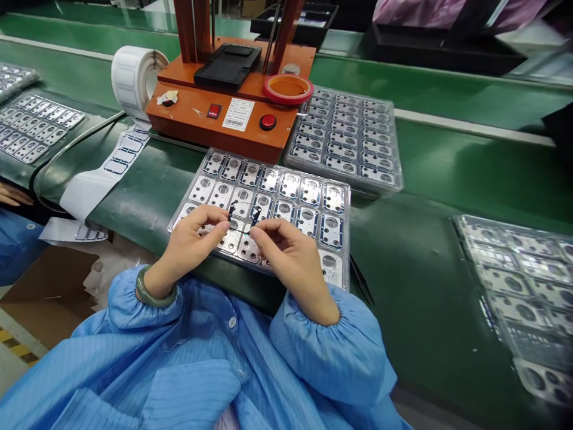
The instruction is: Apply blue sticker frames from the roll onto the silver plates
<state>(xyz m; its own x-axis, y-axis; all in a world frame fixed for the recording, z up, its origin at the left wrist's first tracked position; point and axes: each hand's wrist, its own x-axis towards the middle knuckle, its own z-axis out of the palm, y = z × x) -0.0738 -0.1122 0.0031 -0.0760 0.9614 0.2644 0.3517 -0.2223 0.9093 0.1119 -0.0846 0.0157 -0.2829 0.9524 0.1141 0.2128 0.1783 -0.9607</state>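
My left hand (pixel 197 232) and my right hand (pixel 289 254) pinch opposite lower corners of a thin black frame-shaped adhesive piece (pixel 255 215), thumb against forefinger on each side. It is held above a clear plastic tray (pixel 346 239) whose pockets hold rows of silver metal plates (pixel 333 197). Several plates, mostly at the back and right, show dark blue edging like a frame, while others near my hands look plain silver. My hands hide part of the tray's front rows. Tweezers (pixel 362 279) lie beside the tray's right edge.
Behind the tray stands an orange press (pixel 215 128) with a roll of red tape (pixel 289 89) on it. A white label roll (pixel 134 77) trails a strip (pixel 120 156) of frames leftward. More plate trays (pixel 344 134) sit behind and right. Another person's blue sleeve (pixel 18 245) is at left.
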